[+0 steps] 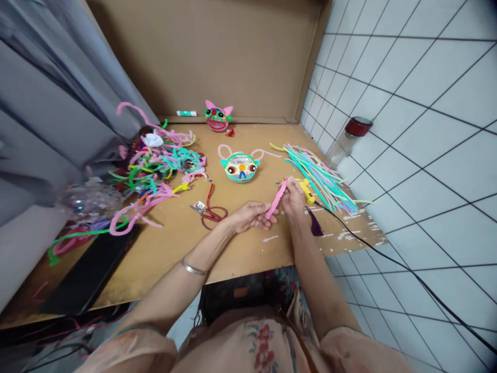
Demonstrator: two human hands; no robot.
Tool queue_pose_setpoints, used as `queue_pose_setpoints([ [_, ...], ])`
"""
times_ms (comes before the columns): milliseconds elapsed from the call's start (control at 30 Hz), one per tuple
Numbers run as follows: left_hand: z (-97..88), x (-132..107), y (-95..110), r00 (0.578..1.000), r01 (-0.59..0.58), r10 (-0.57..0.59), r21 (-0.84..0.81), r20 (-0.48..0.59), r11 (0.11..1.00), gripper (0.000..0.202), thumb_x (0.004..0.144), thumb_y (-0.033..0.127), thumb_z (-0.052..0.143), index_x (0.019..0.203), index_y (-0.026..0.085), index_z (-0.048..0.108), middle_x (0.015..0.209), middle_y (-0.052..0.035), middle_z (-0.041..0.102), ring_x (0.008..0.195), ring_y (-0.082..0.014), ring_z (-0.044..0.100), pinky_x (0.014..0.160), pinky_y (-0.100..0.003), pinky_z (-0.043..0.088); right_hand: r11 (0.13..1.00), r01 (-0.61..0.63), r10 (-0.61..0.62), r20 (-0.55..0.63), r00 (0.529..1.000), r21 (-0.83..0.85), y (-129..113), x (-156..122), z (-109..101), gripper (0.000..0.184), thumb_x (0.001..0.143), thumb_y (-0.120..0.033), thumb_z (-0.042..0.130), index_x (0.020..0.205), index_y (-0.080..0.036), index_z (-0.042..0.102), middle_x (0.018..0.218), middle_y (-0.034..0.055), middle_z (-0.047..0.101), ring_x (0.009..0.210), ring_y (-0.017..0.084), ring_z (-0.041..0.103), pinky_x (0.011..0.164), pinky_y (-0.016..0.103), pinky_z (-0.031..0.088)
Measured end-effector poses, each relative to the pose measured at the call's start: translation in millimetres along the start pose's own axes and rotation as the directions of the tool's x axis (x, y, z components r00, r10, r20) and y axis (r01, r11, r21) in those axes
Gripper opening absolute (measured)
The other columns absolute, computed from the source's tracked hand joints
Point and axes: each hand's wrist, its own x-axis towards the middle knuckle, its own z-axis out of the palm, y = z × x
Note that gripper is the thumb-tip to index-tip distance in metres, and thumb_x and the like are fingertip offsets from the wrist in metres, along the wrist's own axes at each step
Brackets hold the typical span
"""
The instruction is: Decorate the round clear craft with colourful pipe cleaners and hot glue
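Note:
A pink fuzzy strip of pipe cleaner slants between my two hands above the table's front half. My left hand pinches its lower end, and my right hand grips the upper end. Just beyond them sits a round animal head of coloured pipe cleaners with pink looped ears and an orange nose. A yellow glue gun lies behind my right hand, partly hidden by it. Red-handled scissors rest to the left of my left hand, and a purple tassel lies beside my right wrist.
Loose pipe cleaners lie in a bundle at right, near a red-lidded jar. A tangled heap of pipe cleaners covers the left side, behind a black flat object. A finished-looking pink-eared head stands at the back. The glue gun's cord trails right.

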Motion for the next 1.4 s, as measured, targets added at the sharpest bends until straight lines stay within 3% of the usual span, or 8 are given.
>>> queue_pose_setpoints([
  [167, 3.5, -2.0, -2.1, 1.0, 0.009, -0.013, 0.142, 0.025, 0.99, 0.04, 0.063, 0.045, 0.083, 0.079, 0.01, 0.071, 0.065, -0.007, 0.07, 0.049, -0.0078, 0.057, 0.049, -0.019, 0.044, 1.0, 0.015, -0.014, -0.029, 0.999, 0.008, 1.8, 2.8, -0.8, 0.02, 0.071, -0.028, 0.078, 0.067, -0.019, 0.06, 0.062, -0.0062, 0.061, 0.057, 0.007, 0.055, 0.062, 0.021, 0.049],
  [467, 17.9, -8.2, -0.4, 0.991, -0.119, 0.09, 0.35, 0.098, 0.929, 0.033, 0.073, 0.045, 0.072, 0.07, 0.013, 0.066, 0.053, 0.0003, 0.058, 0.047, -0.0063, 0.049, 0.047, -0.018, 0.035, 1.0, -0.03, 0.03, -0.052, 0.998, 0.004, 4.1, 3.4, -0.4, 0.019, 0.072, -0.024, 0.076, 0.063, -0.019, 0.061, 0.059, -0.0057, 0.062, 0.052, 0.007, 0.052, 0.059, 0.021, 0.048],
  [700, 7.9, -5.5, 1.7, 0.993, -0.111, 0.085, 0.369, 0.087, 0.923, 0.044, 0.071, 0.054, 0.072, 0.081, 0.012, 0.07, 0.069, -0.0046, 0.066, 0.056, -0.0086, 0.054, 0.056, -0.02, 0.042, 0.986, -0.155, 0.148, 0.111, 0.983, 0.053, -8.0, 1.0, 1.1, 0.019, 0.075, -0.03, 0.076, 0.07, -0.021, 0.06, 0.054, -0.0068, 0.059, 0.053, 0.008, 0.057, 0.06, 0.021, 0.051],
  [800, 0.3, -3.4, 8.0, 0.976, -0.195, 0.217, 0.333, -0.03, 0.923, 0.05, 0.069, 0.06, 0.071, 0.081, 0.012, 0.069, 0.075, -0.0059, 0.068, 0.064, -0.0103, 0.057, 0.062, -0.021, 0.044, 0.986, -0.16, 0.151, 0.159, 0.976, 0.046, -7.2, -3.0, 3.0, 0.02, 0.073, -0.03, 0.077, 0.067, -0.021, 0.06, 0.058, -0.0058, 0.063, 0.055, 0.009, 0.059, 0.062, 0.022, 0.052],
  [933, 0.9, 3.0, 8.8, 0.905, -0.325, 0.353, 0.15, -0.236, 0.934, 0.057, 0.065, 0.063, 0.074, 0.087, 0.012, 0.067, 0.08, -0.0061, 0.069, 0.071, -0.0121, 0.062, 0.069, -0.023, 0.049, 0.991, -0.123, 0.133, 0.243, 0.961, -0.057, 4.1, -13.8, 7.3, 0.02, 0.066, -0.032, 0.081, 0.07, -0.019, 0.066, 0.064, -0.0037, 0.067, 0.058, 0.011, 0.061, 0.06, 0.024, 0.052],
  [1033, 4.8, 9.1, 3.4, 0.881, -0.348, 0.353, 0.074, -0.314, 0.935, 0.055, 0.056, 0.057, 0.082, 0.08, 0.012, 0.062, 0.071, -0.0037, 0.068, 0.061, -0.0113, 0.062, 0.064, -0.024, 0.051, 0.982, -0.084, 0.131, 0.291, 0.948, -0.167, 12.4, -20.2, 9.4, 0.023, 0.062, -0.036, 0.083, 0.068, -0.019, 0.069, 0.066, -0.001, 0.07, 0.062, 0.012, 0.062, 0.06, 0.024, 0.051],
  [1167, 6.6, 11.6, 0.5, 0.846, -0.32, 0.325, 0.085, -0.423, 0.944, 0.043, 0.064, 0.047, 0.081, 0.076, 0.013, 0.06, 0.061, -0.0012, 0.066, 0.046, -0.0078, 0.055, 0.049, -0.021, 0.047, 0.978, -0.054, 0.116, 0.305, 0.945, -0.204, 13.6, -20.3, 8.8, 0.022, 0.064, -0.038, 0.081, 0.072, -0.02, 0.072, 0.073, 0.0006, 0.072, 0.065, 0.011, 0.062, 0.062, 0.023, 0.05],
  [1400, 9.3, 7.8, 5.8, 0.842, -0.305, 0.312, 0.089, -0.439, 0.948, 0.031, 0.072, 0.038, 0.076, 0.073, 0.012, 0.059, 0.058, -0.0011, 0.065, 0.044, -0.0073, 0.054, 0.048, -0.02, 0.046, 0.982, -0.026, 0.084, 0.313, 0.946, -0.186, 8.0, -17.8, 6.8, 0.021, 0.069, -0.038, 0.077, 0.078, -0.019, 0.071, 0.071, -0.0007, 0.069, 0.062, 0.01, 0.059, 0.059, 0.022, 0.046],
])
